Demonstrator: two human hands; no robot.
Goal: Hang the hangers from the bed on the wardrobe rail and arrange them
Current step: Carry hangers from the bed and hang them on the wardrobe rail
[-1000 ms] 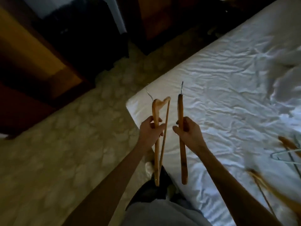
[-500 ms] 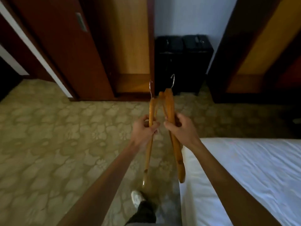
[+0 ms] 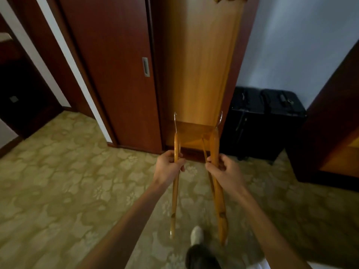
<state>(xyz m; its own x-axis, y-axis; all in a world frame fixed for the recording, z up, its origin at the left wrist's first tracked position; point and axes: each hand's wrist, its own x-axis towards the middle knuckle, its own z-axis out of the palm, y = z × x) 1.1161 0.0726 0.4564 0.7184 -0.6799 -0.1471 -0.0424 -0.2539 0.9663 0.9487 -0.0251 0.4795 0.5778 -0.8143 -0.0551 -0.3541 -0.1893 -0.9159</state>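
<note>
I hold one wooden hanger in each hand, both seen edge-on with their metal hooks pointing up. My left hand (image 3: 168, 167) grips the left hanger (image 3: 175, 191) near its top. My right hand (image 3: 223, 169) grips the right hanger (image 3: 218, 206) the same way. The two hangers hang a hand's width apart, in front of the open wardrobe (image 3: 200, 65), whose light wood interior stands straight ahead. Something light-coloured shows at the wardrobe's top edge; the rail itself is out of view. The bed is barely visible at the bottom right.
A dark red sliding wardrobe door (image 3: 116, 74) with a metal recessed handle stands left of the opening. Two black suitcases (image 3: 262, 121) sit against the wall on the right. Another dark wooden unit (image 3: 334, 123) stands far right. Patterned carpet (image 3: 68, 181) covers the floor; my shoe (image 3: 196, 234) is below.
I have turned away from the bed and walked toward the wardrobe. The hangers, held close together half a second ago, are now spread apart. The wardrobe is much nearer.
</note>
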